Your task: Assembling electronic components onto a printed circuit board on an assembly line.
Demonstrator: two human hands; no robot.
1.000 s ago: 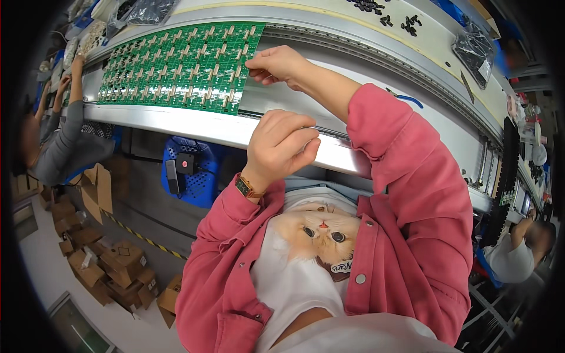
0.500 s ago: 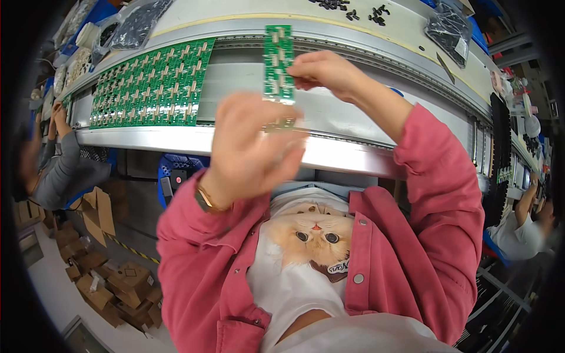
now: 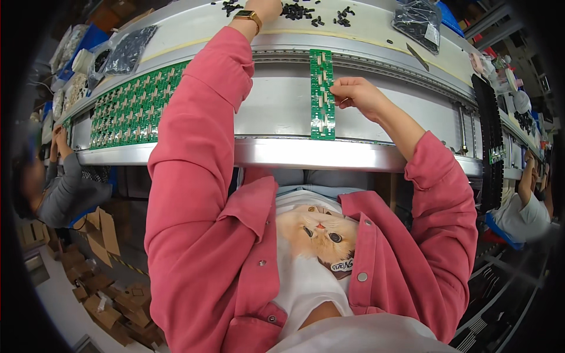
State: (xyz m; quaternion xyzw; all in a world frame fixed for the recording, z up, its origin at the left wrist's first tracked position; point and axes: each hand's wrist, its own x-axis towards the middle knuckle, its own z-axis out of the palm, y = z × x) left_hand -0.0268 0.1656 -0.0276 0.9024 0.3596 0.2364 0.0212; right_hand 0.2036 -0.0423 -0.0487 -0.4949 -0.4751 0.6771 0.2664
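Ahead of you, the metal conveyor's front rail [image 3: 306,154] ran across just in front of your body, and its slotted back rail [image 3: 376,66] bordered the cream workbench [image 3: 376,32]. Between those edges, pale conveyor bed [image 3: 273,106] showed on both sides of the circuit-board strip [image 3: 321,97]: leftward as far as your left sleeve [image 3: 200,135], which crossed over both rails, and rightward past your right forearm [image 3: 406,129]. A green circuit-board array [image 3: 132,109] covered the left stretch up to that sleeve, which hid whatever lay behind it. Your left hand [image 3: 266,9] was at the top edge of the view, over the workbench, beside a scatter of black components [image 3: 297,12]; its fingers were out of sight, so I could not tell whether they gripped anything. Your right hand [image 3: 360,97] pinched the strip's long right edge between thumb and fingertips, the other fingers curled in. The strip lay lengthwise from rail to rail, well apart from the array, its far end overlapping the back rail in the view and its near end close to the front rail; whether either end rested on metal could not be told. It looked straight, green and narrow, with pale oblong connectors staggered along its face.
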